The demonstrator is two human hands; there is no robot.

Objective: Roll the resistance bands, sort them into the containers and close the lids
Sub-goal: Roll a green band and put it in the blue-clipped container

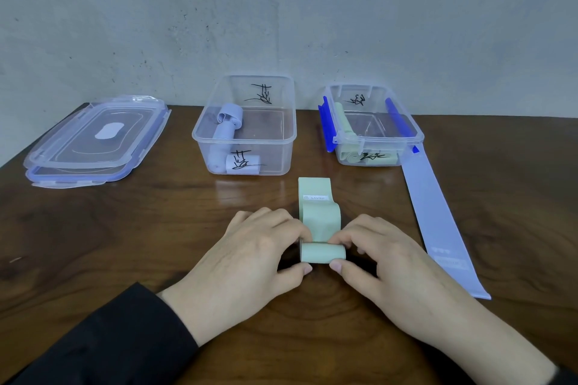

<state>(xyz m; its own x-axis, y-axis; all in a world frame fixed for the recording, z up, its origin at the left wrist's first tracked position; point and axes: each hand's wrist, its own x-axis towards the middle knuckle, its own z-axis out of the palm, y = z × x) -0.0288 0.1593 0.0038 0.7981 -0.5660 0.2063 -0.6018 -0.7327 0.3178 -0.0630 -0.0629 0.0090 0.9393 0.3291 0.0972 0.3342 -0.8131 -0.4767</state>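
Note:
A pale green resistance band (319, 212) lies in the middle of the table, its near end wound into a roll. My left hand (250, 256) pinches the roll's left end and my right hand (384, 259) pinches its right end. The unrolled part bulges up in a loop toward the containers. A flat lilac band (438, 219) stretches along the table to the right. The middle clear container (291, 134) holds rolled lilac bands (225, 122). The right clear container (416, 134) with blue clips holds rolled green bands (345, 125). Both stand without lids.
Two clear lids (93, 141) with lilac seals are stacked at the table's back left. A grey wall rises right behind the containers. The table's left edge runs diagonally beside the lids.

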